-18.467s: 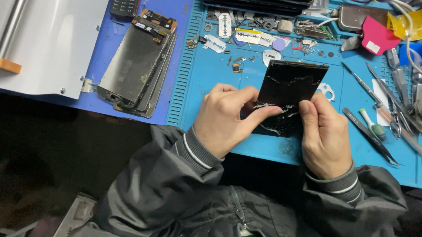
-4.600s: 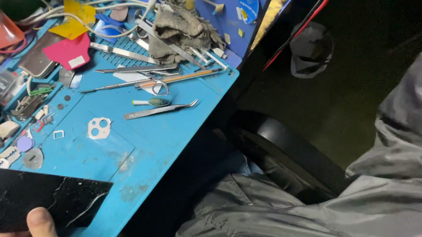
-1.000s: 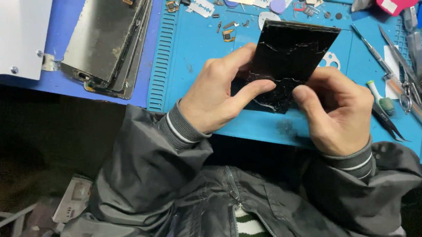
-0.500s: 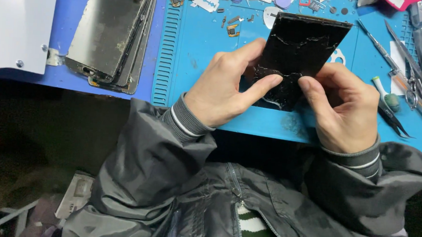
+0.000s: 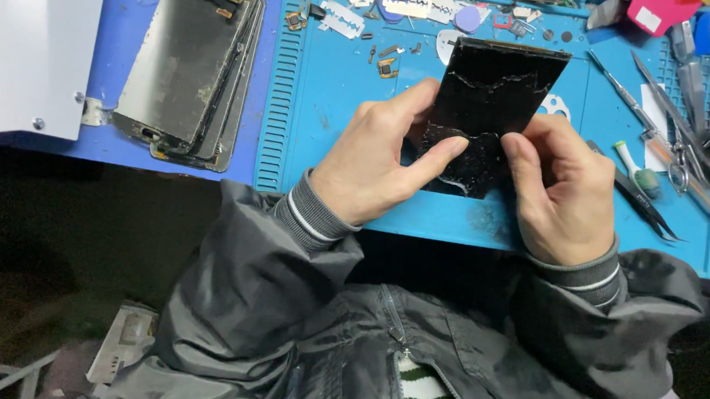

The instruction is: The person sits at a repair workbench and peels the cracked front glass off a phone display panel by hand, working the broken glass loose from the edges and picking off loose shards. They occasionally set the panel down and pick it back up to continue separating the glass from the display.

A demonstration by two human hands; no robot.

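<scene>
A black, badly cracked phone screen panel point(image 5: 493, 93) lies tilted over the light blue work mat point(image 5: 336, 100). My left hand point(image 5: 378, 164) grips its near left edge, thumb pressed on the cracked glass. My right hand point(image 5: 565, 192) pinches the near right corner with thumb and forefinger. The near end of the panel is shattered and partly hidden under my fingers.
A stack of stripped phone frames point(image 5: 191, 62) lies to the left on the darker blue mat. A white box point(image 5: 28, 40) sits at the far left. Tweezers point(image 5: 646, 205), a screwdriver point(image 5: 636, 167), metal picks and small loose parts point(image 5: 388, 62) crowd the right and back.
The view has shifted slightly and both hands have adjusted their grip on the near end of the cracked panel, which stays in place on the mat.
</scene>
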